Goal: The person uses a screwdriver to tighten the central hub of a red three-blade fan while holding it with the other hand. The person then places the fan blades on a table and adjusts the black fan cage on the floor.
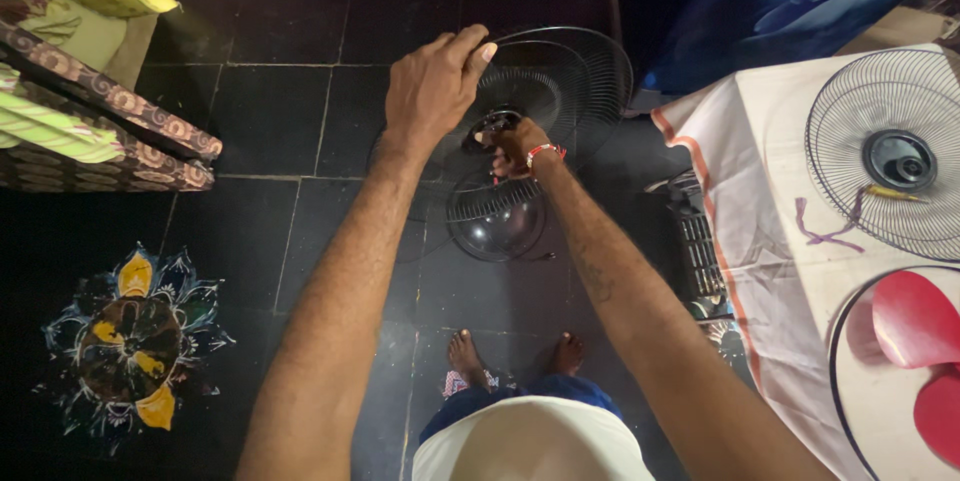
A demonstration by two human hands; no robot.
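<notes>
Dark tile floor (270, 121); left hand (432, 86) pinches fan guard (570, 81); right hand (520, 146) fingers hidden, grip unclear.

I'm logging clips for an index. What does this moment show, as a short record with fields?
Setting: dark tiled floor, seen from above
Left hand: gripping the rim of a black fan guard on a standing fan
Right hand: at the fan's centre hub, red band on wrist
Fan base: round, on the floor before bare feet
Table: cloth-covered, holding a separate wire guard and red fan blades
</notes>
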